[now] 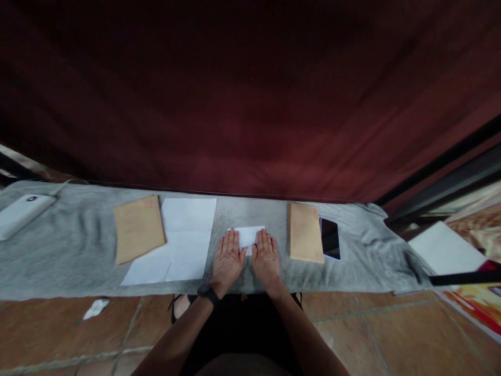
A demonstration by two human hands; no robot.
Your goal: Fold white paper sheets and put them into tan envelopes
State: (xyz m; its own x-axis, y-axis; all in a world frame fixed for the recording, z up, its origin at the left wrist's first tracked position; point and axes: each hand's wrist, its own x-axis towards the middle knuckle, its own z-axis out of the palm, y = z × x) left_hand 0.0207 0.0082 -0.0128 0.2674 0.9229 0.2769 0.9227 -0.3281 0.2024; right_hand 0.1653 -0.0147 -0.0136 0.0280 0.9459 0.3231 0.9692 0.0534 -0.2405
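We see that the small white rectangular paper (pixel 248 235) is smooth and matt, the brown rectangular paper envelopes (pixel 307 233) are matt also, the long grey cloth (pixel 368 250) is wrinkled, and the black phone screen (pixel 330 238) looks glassy.

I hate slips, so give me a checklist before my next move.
1. Left hand resting on the small white paper: ok.
2. Right hand touching it too: ok.
3. Phone apart from both hands: ok.
4. Large white sheet uncovered: not ok, the left brown packet overlaps its edge.
5. Edges of the small white paper lined up: cannot tell, the hands cover part.
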